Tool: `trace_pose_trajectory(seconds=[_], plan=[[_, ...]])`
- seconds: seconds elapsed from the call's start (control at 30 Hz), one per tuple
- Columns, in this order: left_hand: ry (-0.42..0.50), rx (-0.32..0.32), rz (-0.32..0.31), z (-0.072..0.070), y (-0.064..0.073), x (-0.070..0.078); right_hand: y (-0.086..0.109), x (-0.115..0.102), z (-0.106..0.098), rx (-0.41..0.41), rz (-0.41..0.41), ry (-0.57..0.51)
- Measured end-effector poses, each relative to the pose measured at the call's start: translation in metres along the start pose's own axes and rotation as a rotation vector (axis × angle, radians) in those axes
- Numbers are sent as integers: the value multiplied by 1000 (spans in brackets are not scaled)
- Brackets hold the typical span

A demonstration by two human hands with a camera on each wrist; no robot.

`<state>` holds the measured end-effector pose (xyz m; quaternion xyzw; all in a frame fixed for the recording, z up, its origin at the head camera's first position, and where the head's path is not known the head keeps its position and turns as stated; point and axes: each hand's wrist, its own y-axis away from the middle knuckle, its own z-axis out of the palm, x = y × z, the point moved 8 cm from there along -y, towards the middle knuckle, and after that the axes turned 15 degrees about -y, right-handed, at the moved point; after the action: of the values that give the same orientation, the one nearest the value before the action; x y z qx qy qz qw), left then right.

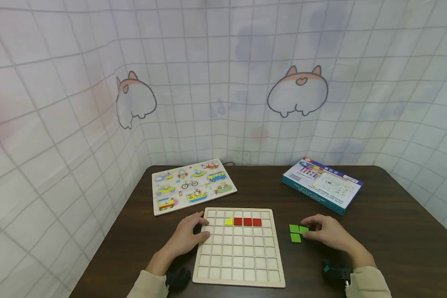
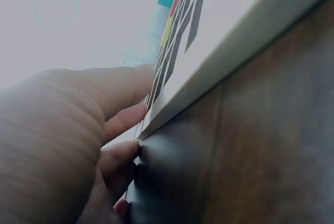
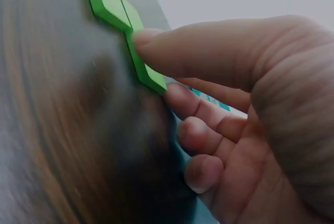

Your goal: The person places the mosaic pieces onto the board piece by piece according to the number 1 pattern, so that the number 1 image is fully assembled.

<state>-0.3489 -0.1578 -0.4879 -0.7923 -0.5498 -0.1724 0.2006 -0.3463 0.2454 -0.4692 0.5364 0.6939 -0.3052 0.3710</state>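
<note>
A square wooden grid board point(image 1: 236, 283) lies in front of me. In one of its upper rows a yellow piece point(image 1: 228, 222) with a slanted corner sits left of three red square tiles point(image 1: 247, 222). My left hand point(image 1: 186, 236) rests at the board's left edge, thumb and fingertips touching the rim point(image 2: 172, 101). To the right of the board, my right hand point(image 1: 329, 232) pinches a green tile point(image 3: 153, 78) between thumb and index finger, low over the table. Two more green tiles, one farther back point(image 1: 294, 228) and one nearer point(image 1: 295, 238), lie close against its left side.
Behind the board at left lies a picture puzzle board point(image 1: 188, 185) with vehicles. A flat blue and white box point(image 1: 322, 185) stands back right on the dark table point(image 1: 253, 188). A black strap point(image 1: 337, 273) is on the right wrist. A gridded curtain point(image 1: 223, 82) encloses the table.
</note>
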Motion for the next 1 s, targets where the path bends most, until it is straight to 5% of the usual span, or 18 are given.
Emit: trace_pose_trajectory(seconds=[0.27, 0.67, 1.0], plan=[[22, 26, -42, -4, -11, -11, -1, 2, -1, -7, -1, 26], [-22, 84, -18, -9, -11, -6, -6, 3, -2, 59, 6, 93], [-11, 68, -19, -2, -15, -5, -4, 9, -8, 130, 16, 91]])
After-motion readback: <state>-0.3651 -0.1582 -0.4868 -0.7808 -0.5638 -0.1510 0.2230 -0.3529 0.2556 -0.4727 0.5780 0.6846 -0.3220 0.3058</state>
